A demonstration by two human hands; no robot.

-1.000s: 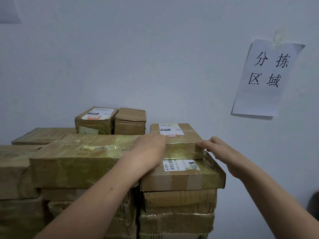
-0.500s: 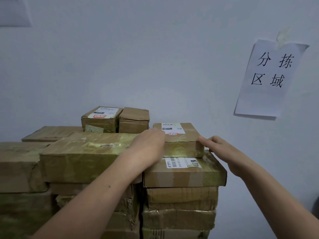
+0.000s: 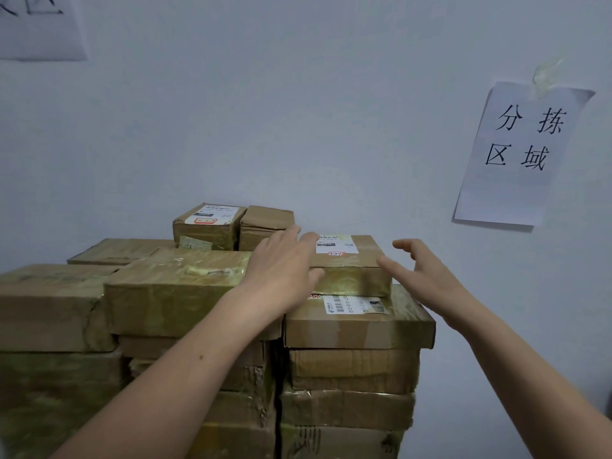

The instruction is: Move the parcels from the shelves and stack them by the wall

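Brown cardboard parcel, small, with a white label and glossy tape (image 3: 351,266): it sits on top of the right-hand column against the pale wall (image 3: 298,111). It is set back on the parcel below, leaving a bare strip at the front and right.
Left hand (image 3: 284,266): lies over the parcel's left end with fingers straight across the top and the thumb at the front face. It presses and does not clasp.
Right hand (image 3: 427,273): spread and holding nothing. One fingertip is at the parcel's right front corner, touching or just beside it; I cannot tell which.
Flat wide cardboard parcel underneath (image 3: 361,326): its front and right edges jut past the dented cartons (image 3: 351,369) that carry it.
Stage, as judged: the small parcel looks placed, with only squaring up and letting go left.
Slip risk: the tape looks slick, so a one-sided push from the left hand could slide the parcel right, off its base.
Tip risk: leaning on the overhanging edge could rock the flat parcel, since the cartons below look crushed and uneven.
Neighbour risk: a shove backward or left could knock the two small cardboard boxes (image 3: 208,223) just behind.
Gap risk: a dark slit separates this column from the large tape-wrapped parcel (image 3: 172,293), so sideways force could lean the column.
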